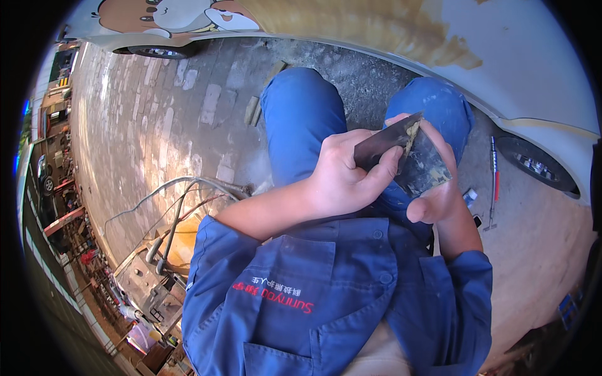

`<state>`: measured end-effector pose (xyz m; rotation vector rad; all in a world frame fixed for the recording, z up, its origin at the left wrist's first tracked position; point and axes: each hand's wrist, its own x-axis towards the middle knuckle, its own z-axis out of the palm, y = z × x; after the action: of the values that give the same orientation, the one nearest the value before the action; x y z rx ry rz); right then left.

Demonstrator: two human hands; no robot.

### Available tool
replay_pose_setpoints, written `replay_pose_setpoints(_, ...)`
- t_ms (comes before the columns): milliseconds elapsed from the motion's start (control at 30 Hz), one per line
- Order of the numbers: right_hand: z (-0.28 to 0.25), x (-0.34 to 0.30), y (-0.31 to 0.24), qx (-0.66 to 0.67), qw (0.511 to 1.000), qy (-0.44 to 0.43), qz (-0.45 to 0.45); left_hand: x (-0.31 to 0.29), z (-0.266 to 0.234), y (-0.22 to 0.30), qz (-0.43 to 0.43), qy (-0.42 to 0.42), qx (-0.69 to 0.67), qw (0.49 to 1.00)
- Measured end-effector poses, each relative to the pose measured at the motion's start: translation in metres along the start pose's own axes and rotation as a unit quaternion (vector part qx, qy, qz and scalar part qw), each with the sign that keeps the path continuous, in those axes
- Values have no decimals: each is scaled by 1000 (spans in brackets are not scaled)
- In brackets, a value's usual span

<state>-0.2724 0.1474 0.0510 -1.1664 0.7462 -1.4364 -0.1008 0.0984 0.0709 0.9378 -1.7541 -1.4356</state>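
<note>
My left hand (pixel 351 169) grips a dark flat putty spreader (pixel 376 147), thumb on its face. Yellowish putty clings to its far edge. In my right hand (pixel 436 203) lies a second dark flat plate (pixel 421 170), smeared with pale putty, with the fingers behind it and the thumb below. The spreader's edge meets or overlaps the plate; whether they touch, I cannot tell. Both hands are above my blue-trousered knees (pixel 304 119). Beyond them is a white vehicle side (pixel 533 69) bearing a brownish-yellow smeared patch (pixel 401 31).
A wheel (pixel 533 161) sits at the right, near a long tool with a red part (pixel 496 185) on the floor. Short sticks (pixel 252 110) lie beside my left knee. Hoses (pixel 182 188) and a yellow object (pixel 179 241) are at my left. A cluttered wall area (pixel 69 250) is farther left.
</note>
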Motion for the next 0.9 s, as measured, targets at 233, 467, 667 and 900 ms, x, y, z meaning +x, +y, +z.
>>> replay_pose_setpoints(233, 4, 1, -2, 23, 999, 19, -13, 1, 7, -1, 55, 20, -23, 998)
replay_pose_setpoints(467, 4, -2, 3, 72, 996, 40, 22, 3, 5, 4, 28, 18, -44, 998)
replay_pose_setpoints(667, 3, 0, -1, 91, 994, 2, 62, 0, 6, -1, 143, -36, 4, 989)
replay_pose_setpoints(900, 10, 6, -11, 70, 987, 10, 144, -7, 6, 4, 207, -91, 31, 974)
